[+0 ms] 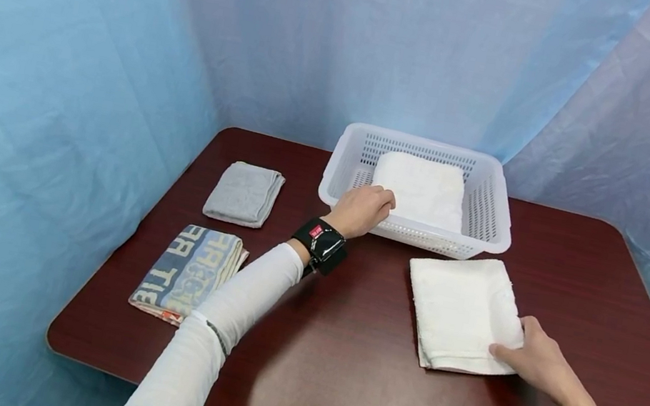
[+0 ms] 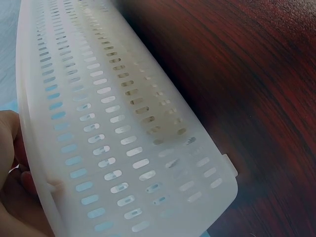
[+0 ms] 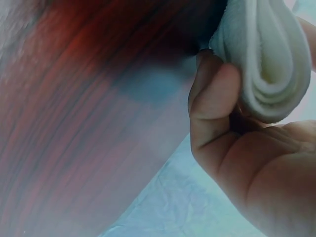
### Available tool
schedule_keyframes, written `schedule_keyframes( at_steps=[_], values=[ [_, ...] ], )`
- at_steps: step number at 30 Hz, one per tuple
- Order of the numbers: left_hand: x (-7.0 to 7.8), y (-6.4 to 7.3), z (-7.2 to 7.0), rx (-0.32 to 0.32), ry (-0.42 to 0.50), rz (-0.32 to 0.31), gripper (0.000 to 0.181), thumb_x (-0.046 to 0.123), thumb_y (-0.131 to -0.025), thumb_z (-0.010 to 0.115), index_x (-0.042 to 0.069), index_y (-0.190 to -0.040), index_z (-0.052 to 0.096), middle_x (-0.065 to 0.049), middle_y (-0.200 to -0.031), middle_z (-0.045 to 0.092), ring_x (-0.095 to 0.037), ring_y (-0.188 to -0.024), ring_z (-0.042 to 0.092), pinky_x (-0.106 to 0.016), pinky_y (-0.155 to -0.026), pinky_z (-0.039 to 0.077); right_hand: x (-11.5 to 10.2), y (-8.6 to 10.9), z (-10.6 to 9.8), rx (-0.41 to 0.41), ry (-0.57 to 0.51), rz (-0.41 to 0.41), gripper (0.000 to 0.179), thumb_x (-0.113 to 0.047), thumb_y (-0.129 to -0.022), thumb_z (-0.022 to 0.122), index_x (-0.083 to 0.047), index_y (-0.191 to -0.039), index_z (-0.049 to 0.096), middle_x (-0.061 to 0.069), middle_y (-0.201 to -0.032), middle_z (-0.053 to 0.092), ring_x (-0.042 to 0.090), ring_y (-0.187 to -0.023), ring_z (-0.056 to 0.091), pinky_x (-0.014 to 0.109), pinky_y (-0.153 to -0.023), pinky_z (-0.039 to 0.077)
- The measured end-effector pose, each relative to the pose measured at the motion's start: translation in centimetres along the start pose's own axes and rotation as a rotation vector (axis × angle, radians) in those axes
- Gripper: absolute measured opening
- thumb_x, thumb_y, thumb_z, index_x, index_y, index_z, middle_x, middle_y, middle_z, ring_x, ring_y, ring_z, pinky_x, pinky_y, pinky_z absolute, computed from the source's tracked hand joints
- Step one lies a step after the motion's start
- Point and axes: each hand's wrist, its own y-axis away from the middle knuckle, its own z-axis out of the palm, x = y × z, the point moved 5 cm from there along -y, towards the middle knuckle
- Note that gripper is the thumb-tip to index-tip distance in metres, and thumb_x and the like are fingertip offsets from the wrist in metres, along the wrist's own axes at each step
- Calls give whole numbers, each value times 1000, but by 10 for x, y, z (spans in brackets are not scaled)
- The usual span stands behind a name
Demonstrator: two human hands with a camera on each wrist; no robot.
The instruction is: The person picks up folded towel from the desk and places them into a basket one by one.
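My right hand (image 1: pixel 541 361) grips the right edge of a folded white towel (image 1: pixel 459 310) on the table, thumb on top. In the right wrist view, curled fingers (image 3: pixel 212 98) lie under the towel's rolled fold (image 3: pixel 271 64). My left hand (image 1: pixel 361 209) is at the front left rim of a white perforated plastic basket (image 1: pixel 495 218), its fingers bent over the rim beside another folded white towel (image 1: pixel 422 187) inside. In the left wrist view the basket wall (image 2: pixel 98 123) hides the fingertips, so whether they hold anything does not show.
At the left of the dark brown table (image 1: pixel 329 363) lie a folded grey towel (image 1: pixel 243 192) and, nearer me, a folded blue towel with lettering (image 1: pixel 192 270). Blue sheeting (image 1: pixel 341 39) hangs behind the table and along its sides.
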Motion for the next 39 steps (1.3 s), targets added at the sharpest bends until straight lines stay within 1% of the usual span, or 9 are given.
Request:
schedule_keyframes(
  at_steps=[7, 11, 15, 21, 25, 27, 29, 33, 39],
  values=[
    [1, 1, -1, -4, -4, 5, 22, 17, -103, 50, 15, -111, 70, 0, -105, 70, -17, -94, 64, -31, -80, 51, -6, 1, 5, -4, 0, -19, 80, -30, -88, 72, 23, -129, 29, 43, -118, 49, 48, -102, 55, 52, -79, 47],
    [1, 2, -1, -14, -9, 14, 22, 17, -104, 49, 14, -113, 69, -1, -105, 69, -18, -94, 64, -31, -80, 51, -11, 2, 8, -19, -2, -27, 79, -32, -88, 73, 22, -128, 31, 40, -115, 51, 44, -98, 55, 49, -77, 48],
    [1, 3, -1, -17, -23, 21, 21, 18, -104, 50, 14, -114, 68, -1, -104, 68, -18, -94, 64, -30, -80, 50, -17, 5, 12, -11, -4, -55, 75, -31, -87, 73, 20, -125, 33, 37, -111, 53, 40, -95, 56, 46, -75, 48],
    [2, 6, -2, 6, -55, 34, 20, 18, -103, 52, 13, -113, 69, -2, -102, 67, -19, -92, 63, -30, -79, 50, -27, 6, 18, -14, -5, -72, 76, -32, -88, 72, 20, -127, 33, 39, -114, 53, 41, -98, 57, 47, -77, 48],
    [3, 9, -2, 28, -82, 57, 20, 18, -103, 52, 14, -111, 70, -1, -100, 66, -19, -90, 62, -29, -77, 49, -31, 7, 21, -10, 2, -77, 76, -34, -90, 70, 20, -127, 32, 37, -113, 54, 39, -96, 58, 45, -76, 48],
    [4, 10, -3, 39, -97, 67, 20, 19, -103, 51, 14, -110, 70, 0, -98, 66, -18, -89, 61, -29, -76, 48, -34, 7, 22, 2, -2, -89, 72, -36, -93, 68, 19, -125, 35, 33, -107, 56, 35, -91, 58, 42, -73, 48],
    [6, 11, -4, 50, -113, 76, 21, 20, -104, 51, 14, -109, 70, 0, -97, 66, -18, -88, 60, -28, -75, 48, -36, 7, 23, 22, -6, -105, 67, -38, -95, 65, 17, -121, 38, 25, -99, 58, 30, -86, 57, 39, -70, 46],
    [9, 16, -5, 72, -150, 84, 20, 20, -103, 52, 15, -108, 71, 0, -97, 66, -18, -86, 58, -28, -73, 47, -39, 8, 27, 44, -21, -124, 56, -42, -99, 58, 10, -114, 44, 10, -84, 53, 22, -78, 51, 33, -66, 40],
    [15, 26, -5, 90, -252, 74, 20, 19, -100, 54, 14, -111, 70, -1, -99, 66, -19, -87, 55, -28, -75, 46, -46, 10, 30, 46, -52, -144, 49, -44, -101, 54, 4, -106, 46, 4, -73, 42, 17, -69, 45, 28, -60, 35]
  ],
)
